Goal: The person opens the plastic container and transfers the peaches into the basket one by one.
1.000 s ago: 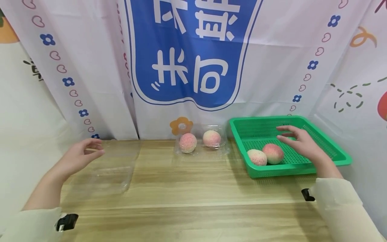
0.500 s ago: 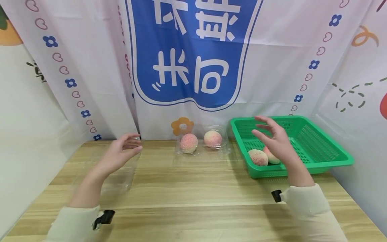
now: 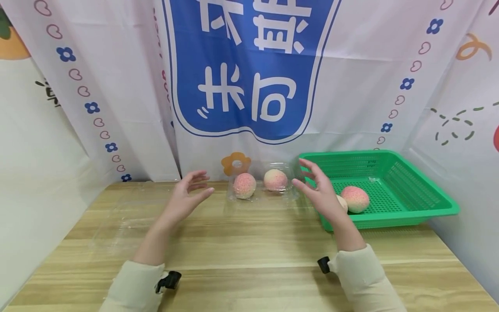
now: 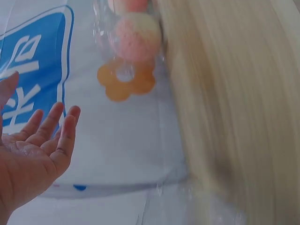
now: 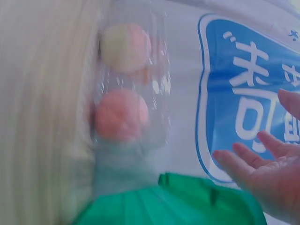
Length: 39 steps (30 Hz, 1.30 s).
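Two pink-and-cream peaches sit side by side in a clear plastic box [image 3: 260, 199] at the back middle of the table; one is the left peach [image 3: 244, 186], the other the right peach [image 3: 275, 180]. My left hand [image 3: 186, 198] hovers left of the box, fingers loosely bent, holding nothing. On the other side, my right hand [image 3: 320, 190] is raised by the box's right end, overlapping the green basket's left rim in the head view. Its fingers are relaxed and hold nothing. Both wrist views show the hands with palms bare, apart from the peaches.
The green basket [image 3: 413, 212] stands at the right with a peach [image 3: 355, 199] and another peach [image 3: 343, 203] partly hidden by my right hand. Another clear plastic container [image 3: 128, 221] lies at the left. A printed curtain [image 3: 347, 104] hangs behind the table [image 3: 249, 277].
My left hand has moved right from over the left container toward the peach box. My right hand has moved left from above the basket toward the box. The peaches have stayed in place.
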{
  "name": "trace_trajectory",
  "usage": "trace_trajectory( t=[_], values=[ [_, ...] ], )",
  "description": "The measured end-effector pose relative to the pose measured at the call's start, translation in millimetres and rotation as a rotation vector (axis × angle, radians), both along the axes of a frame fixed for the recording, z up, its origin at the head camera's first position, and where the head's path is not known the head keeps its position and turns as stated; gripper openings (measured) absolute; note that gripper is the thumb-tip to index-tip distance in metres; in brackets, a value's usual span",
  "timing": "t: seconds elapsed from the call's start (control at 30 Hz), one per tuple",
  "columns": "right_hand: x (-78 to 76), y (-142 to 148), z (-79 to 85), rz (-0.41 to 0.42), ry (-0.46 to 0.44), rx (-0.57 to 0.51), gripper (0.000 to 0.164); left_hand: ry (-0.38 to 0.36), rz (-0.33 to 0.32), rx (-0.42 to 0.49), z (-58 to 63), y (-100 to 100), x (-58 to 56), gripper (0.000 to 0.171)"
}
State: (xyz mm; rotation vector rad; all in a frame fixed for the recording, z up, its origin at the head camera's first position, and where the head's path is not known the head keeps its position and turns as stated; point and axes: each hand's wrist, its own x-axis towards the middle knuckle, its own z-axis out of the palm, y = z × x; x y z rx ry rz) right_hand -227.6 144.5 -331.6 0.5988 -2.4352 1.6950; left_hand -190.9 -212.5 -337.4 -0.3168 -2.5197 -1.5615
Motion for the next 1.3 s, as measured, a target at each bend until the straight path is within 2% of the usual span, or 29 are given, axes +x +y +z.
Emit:
trace_trajectory(
  t=[0.23, 0.5, 0.7, 0.87, 1.03, 1.3],
  values=[
    [-2.8, -20, -12.8, -0.006, -0.094, 0.066, 0.07, -0.003, -0.012, 0.035, -10.6, 21, -14.9, 0.063],
    [-4.6, -30, -26.2, -0.012, -0.181, 0.183, 0.084, -0.123, -0.009, 0.015, -26.6, 28, -28.3, 0.077],
    [-8.0, -37, -38.3, -0.057, -0.246, 0.168, 0.098, -0.191, -0.019, 0.015, -36.2, 30, -35.3, 0.082],
    [-12.8, -37, -44.9, -0.092, -0.343, 0.092, 0.104, -0.222, -0.022, 0.016, -39.1, 32, -42.0, 0.082],
    [-18.1, -36, -50.3, -0.078, -0.443, 0.033, 0.102, -0.256, -0.035, -0.016, -38.3, 33, -48.3, 0.086],
    [-22.1, -27, -54.4, -0.075, -0.457, 0.041, 0.096, -0.321, -0.074, -0.059, -40.3, 36, -56.7, 0.095]
  ],
)
